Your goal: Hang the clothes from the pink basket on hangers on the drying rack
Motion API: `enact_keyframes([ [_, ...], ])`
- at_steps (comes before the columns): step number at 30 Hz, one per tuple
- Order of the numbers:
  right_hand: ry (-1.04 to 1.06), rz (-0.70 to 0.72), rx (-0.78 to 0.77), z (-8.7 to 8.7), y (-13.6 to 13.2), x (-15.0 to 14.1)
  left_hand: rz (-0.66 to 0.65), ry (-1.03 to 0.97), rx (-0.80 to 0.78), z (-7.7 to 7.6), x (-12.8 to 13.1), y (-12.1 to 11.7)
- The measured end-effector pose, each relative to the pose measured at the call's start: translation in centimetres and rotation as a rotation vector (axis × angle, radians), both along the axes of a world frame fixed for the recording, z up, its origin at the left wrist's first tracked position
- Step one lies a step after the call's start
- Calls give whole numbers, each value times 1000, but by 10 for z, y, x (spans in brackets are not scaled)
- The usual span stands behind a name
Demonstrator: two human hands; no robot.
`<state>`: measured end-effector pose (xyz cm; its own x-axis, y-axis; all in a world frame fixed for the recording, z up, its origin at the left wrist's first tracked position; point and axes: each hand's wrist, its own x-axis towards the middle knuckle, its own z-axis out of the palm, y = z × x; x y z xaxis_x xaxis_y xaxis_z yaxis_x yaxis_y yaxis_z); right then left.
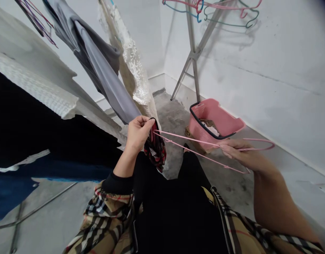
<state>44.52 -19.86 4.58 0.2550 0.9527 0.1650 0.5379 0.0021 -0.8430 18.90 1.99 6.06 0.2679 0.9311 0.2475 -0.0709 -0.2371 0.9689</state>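
Observation:
My left hand (138,132) pinches the dark edge of a black and red patterned garment (156,150), which hangs bunched below my fingers. In my right hand (235,151) is a pink clothes hanger (189,135), gripped near its hook, with the hook curving out to the right. The hanger lies sideways between my hands. Its far tip reaches the garment's opening beside my left thumb; whether it is inside the cloth I cannot tell exactly.
A pink basket (218,116) with a dark rim and cloth inside stands by the wall. Behind it rise metal rack legs (193,56) with several hangers (223,10) above. Grey trousers (99,67), white lace cloth (136,67) and dark fabric (46,130) hang at left.

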Motion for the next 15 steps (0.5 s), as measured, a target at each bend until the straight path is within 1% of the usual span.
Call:
enact_keyframes([
  [1,-11,26,-24,-2,2,0,-6,15,5,0,0,-1],
  [3,-18,125,-81,-5,9,-2,-12,53,23,-2,3,-4],
  [4,-15,136,-85,-7,13,-6,-18,79,41,-3,5,-7],
  [6,-8,124,-74,-9,24,-18,-43,152,97,-8,12,-15],
  [9,-10,93,0,-13,41,-45,-126,302,231,-16,21,-33],
  [12,8,95,69,-17,53,-62,-228,485,427,-18,24,-47],
  [13,20,85,85,-18,55,-64,-230,557,523,-17,23,-49],
  [14,32,68,103,-19,57,-64,-203,627,639,-14,21,-49],
  [15,37,51,126,-19,57,-62,-150,686,769,-10,19,-48],
])
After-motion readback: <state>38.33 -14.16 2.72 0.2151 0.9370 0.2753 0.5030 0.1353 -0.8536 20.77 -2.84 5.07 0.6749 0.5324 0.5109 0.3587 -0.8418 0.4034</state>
